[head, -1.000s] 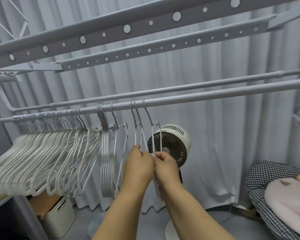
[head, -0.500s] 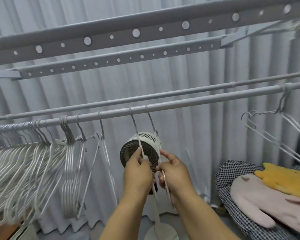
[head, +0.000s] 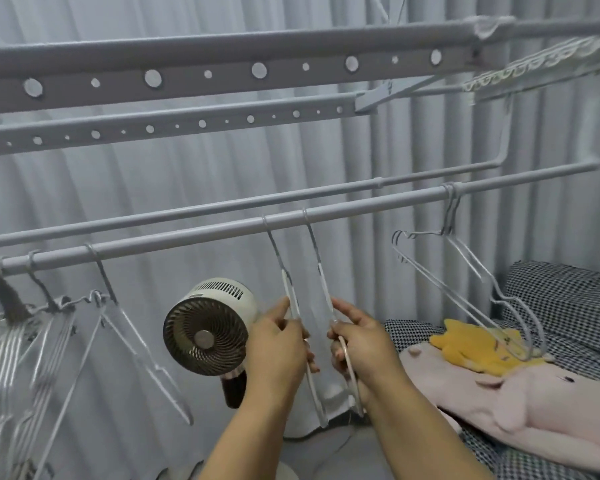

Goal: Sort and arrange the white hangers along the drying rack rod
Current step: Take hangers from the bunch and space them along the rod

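Fingers (head: 293,336) of each hand around its own white hanger (head: 317,382), hooks on rod (head: 187,239).

My hands have parted: the left hand (head: 279,344) and right hand (head: 362,344) each grip their own hanger, so the left hanger (head: 291,306) and right hanger (head: 326,292) now hang spaced apart on the rod (head: 361,206), further right of the bunched hangers (head: 21,341).

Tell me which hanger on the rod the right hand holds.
The right hand grips the right hanger of the middle pair; the left hand holds its neighbour.
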Action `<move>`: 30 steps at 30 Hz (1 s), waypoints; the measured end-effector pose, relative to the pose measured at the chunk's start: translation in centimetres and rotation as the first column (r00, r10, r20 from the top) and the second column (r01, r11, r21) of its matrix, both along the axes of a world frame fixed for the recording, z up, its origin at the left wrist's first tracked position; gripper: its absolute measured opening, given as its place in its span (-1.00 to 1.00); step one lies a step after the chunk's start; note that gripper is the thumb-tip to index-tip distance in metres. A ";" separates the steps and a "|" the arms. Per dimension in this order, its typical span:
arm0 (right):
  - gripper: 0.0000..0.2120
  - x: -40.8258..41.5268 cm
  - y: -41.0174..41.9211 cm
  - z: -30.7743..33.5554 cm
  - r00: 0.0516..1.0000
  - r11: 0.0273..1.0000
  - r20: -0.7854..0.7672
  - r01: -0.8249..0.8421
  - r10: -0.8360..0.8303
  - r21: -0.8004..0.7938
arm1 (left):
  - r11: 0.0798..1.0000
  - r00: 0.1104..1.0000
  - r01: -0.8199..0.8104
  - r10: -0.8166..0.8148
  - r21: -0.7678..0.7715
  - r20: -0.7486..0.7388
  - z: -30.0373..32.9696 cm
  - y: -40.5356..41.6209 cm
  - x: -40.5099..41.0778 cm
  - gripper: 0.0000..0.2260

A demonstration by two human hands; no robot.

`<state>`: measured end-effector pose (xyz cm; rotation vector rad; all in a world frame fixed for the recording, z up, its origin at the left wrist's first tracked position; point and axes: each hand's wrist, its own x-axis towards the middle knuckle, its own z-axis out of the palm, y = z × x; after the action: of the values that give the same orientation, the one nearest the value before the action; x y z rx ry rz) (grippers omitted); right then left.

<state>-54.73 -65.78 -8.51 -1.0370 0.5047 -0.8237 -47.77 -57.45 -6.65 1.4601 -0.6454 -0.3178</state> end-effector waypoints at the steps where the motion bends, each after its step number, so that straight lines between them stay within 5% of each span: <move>1: -0.59 -0.6 -0.6 0.1 1.000 1.000 -0.001 0.006 -0.006 0.000 | 1.000 1.000 0.021 -0.021 0.009 -0.005 0.0 -0.6 -0.4 -0.54; 30: -0.59 -10.2 -13.2 0.9 0.985 0.985 0.152 0.058 -0.084 0.163 | 0.983 0.983 0.134 -0.148 0.129 0.105 1.6 -14.5 -10.2 -0.54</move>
<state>-64.97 -79.02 -7.65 -0.8044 0.4656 -0.9068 -57.97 -71.96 -5.09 1.5605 -0.8370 -0.3912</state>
